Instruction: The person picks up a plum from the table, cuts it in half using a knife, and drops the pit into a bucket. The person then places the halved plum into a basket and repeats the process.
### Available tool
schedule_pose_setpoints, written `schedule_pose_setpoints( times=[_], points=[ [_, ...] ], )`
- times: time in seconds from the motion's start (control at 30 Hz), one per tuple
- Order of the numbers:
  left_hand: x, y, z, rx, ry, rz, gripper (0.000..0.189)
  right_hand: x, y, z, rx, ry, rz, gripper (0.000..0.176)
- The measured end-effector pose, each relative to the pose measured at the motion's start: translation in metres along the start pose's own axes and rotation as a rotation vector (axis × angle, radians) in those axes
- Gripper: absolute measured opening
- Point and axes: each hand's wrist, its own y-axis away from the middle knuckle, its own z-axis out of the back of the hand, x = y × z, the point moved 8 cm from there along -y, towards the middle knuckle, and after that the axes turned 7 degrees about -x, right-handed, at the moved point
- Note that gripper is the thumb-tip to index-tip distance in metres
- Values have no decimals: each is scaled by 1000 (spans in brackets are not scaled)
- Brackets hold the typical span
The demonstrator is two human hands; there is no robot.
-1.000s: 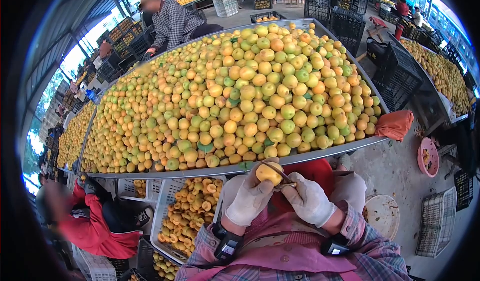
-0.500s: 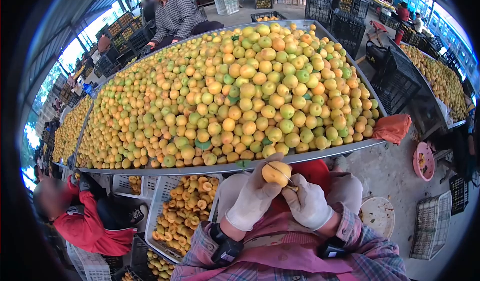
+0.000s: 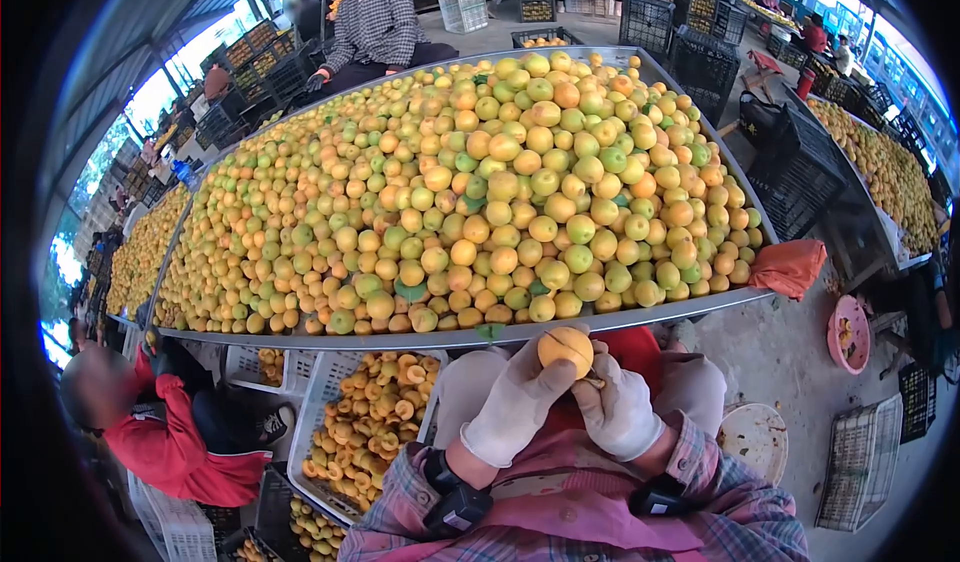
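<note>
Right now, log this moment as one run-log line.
left hand: gloved, holding yellow fruit | right hand: gloved, closed beside it | fruit skin: dark line across | white crate: cut fruit inside

Table rim (image 3: pixel 470 340): smooth metal, dull sheen. Crate of halved fruit (image 3: pixel 310 417): pale, matt plastic. Gloves (image 3: pixel 512 412): matt cloth. Basin (image 3: pixel 835 334): pink plastic. Floor (image 3: pixel 790 362): rough, matt.
</note>
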Motion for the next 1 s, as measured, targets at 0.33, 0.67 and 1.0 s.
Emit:
schedule_pose_setpoints(
  times=[0.33, 0.67, 1.0],
  points=[
    [-20, 3, 7, -100, -558, -174, 58, -1, -4, -4, 57, -19, 51, 31],
    [-43, 4, -2, -114, -1016, -362, 59, -6, -9, -1, 141, -32, 77, 30],
    [-11, 6, 1, -93, 27, 6, 51, -1, -12, -7, 29, -211, 123, 24]
  ],
)
